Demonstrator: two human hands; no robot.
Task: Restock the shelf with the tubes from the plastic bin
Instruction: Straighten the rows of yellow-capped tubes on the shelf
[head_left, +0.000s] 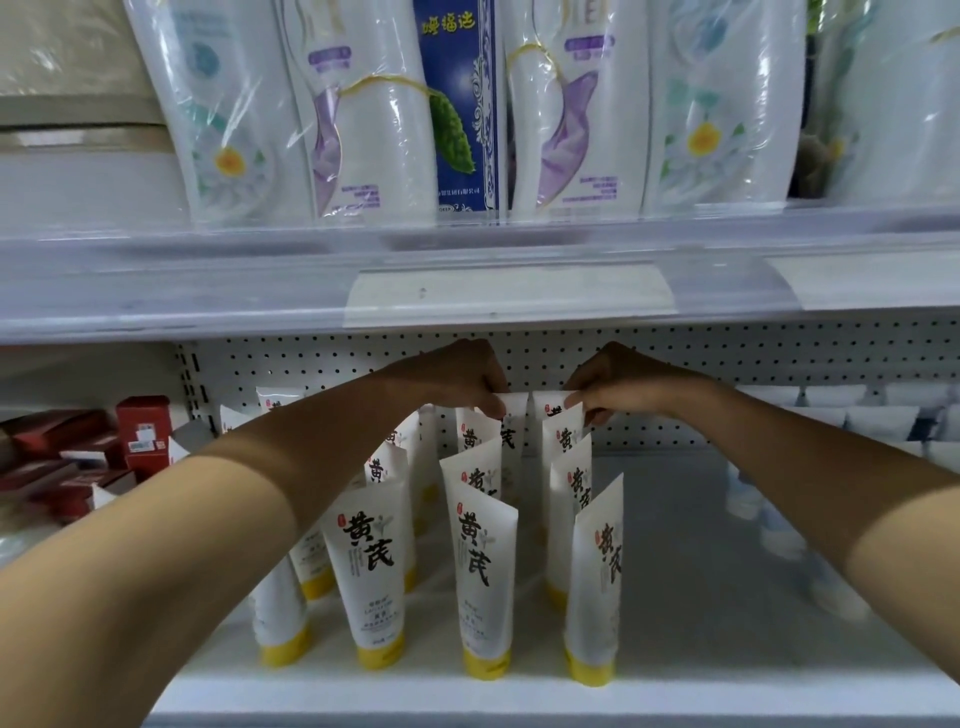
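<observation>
Several white tubes with yellow caps and black lettering stand cap-down in rows on the white shelf (675, 597). Both my arms reach to the back of the rows. My left hand (457, 379) pinches the top edge of a rear tube (514, 410). My right hand (618, 384) pinches the top of the neighbouring rear tube (550, 408). A front tube (485, 582) stands near the shelf's front edge. The plastic bin is out of view.
A pegboard back panel (779, 358) closes the shelf. Red boxes (140, 431) lie piled at the left. White and blue tubes (872, 421) fill the right side, blurred. The shelf above (467, 280) holds large white refill pouches and a blue box.
</observation>
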